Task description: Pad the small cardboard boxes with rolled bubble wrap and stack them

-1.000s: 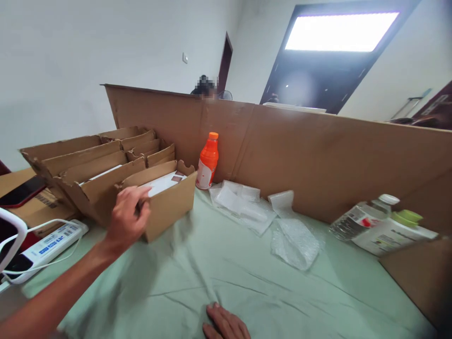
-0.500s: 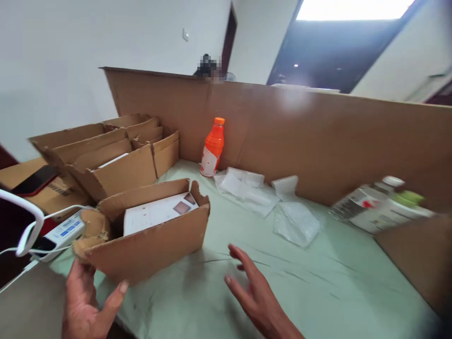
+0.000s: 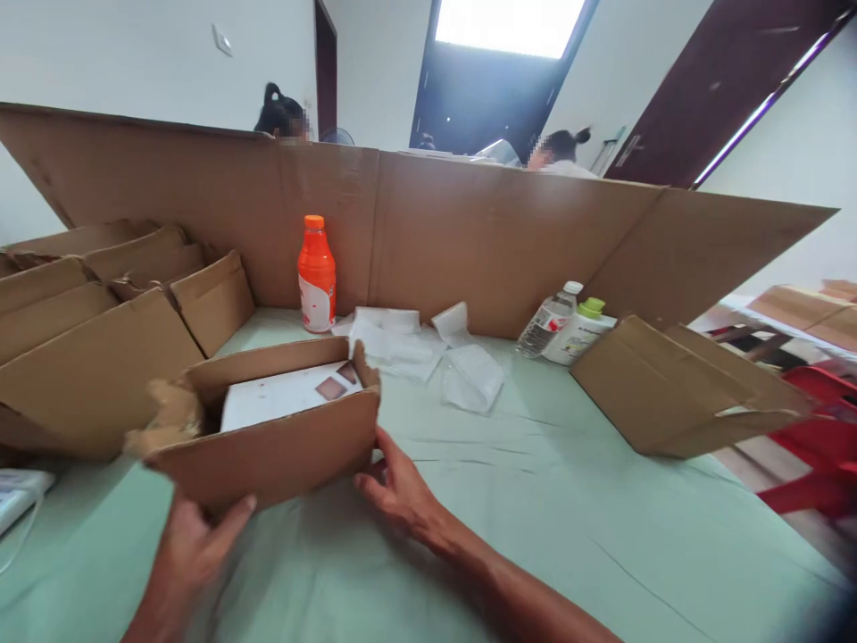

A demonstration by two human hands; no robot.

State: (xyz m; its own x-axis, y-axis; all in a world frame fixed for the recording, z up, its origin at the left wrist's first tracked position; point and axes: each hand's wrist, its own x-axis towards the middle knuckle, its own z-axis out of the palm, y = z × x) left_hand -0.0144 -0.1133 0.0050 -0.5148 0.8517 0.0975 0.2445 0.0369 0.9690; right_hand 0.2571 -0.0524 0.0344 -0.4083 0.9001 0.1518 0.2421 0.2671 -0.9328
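We read no text; markings on the white item [image 3: 278, 397] in the cardboard box [image 3: 287, 460], the orange bottle [image 3: 317, 277] and the white bottle [image 3: 576, 341] prove illegible.

A cardboard box [image 3: 268, 464], a printed item [image 3: 287, 397] inside, is between the left hand [image 3: 194, 536] and right hand [image 3: 398, 491]. Left of it stand other boxes [image 3: 100, 375]. Behind, a drink bottle [image 3: 317, 277] stands before a cardboard partition [image 3: 469, 241]; rightward lie plastic bags [image 3: 472, 379], a water bottle [image 3: 545, 323], then a carton [image 3: 669, 384].
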